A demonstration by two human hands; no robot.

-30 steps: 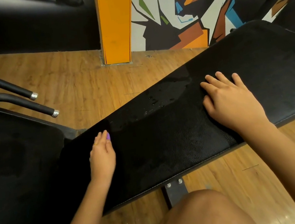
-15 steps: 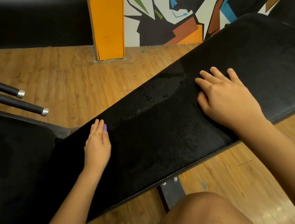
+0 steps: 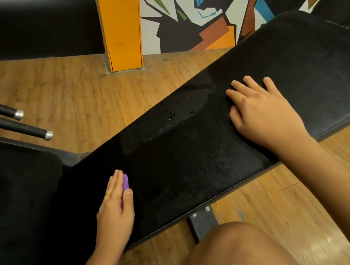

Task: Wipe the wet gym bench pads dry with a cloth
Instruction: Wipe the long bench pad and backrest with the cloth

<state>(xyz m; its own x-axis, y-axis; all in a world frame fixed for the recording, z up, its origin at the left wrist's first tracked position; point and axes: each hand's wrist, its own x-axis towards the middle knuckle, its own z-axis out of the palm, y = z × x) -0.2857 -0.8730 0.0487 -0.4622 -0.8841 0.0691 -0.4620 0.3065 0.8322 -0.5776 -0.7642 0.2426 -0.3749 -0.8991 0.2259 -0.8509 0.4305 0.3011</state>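
Water beads in a wet patch (image 3: 185, 109) on the bench pad (image 3: 199, 170), along its far edge, and that patch is your mark. Your right hand (image 3: 263, 115) lies flat on the pad just right of the patch, fingers straight and spread, gripping nothing. Your left hand (image 3: 115, 209) sits down-left of the patch, well short of it, thumb pinching a purple cloth (image 3: 125, 181) against straight fingers, the cloth edge-on.

Best move, I'd say: flatten that cloth under the palm and draw 1 long stroke through the patch along the pad, not across, with the right hand as a brace.

The pad's long axis runs near-left to far-right; the cloth points roughly the same way, toward the patch.
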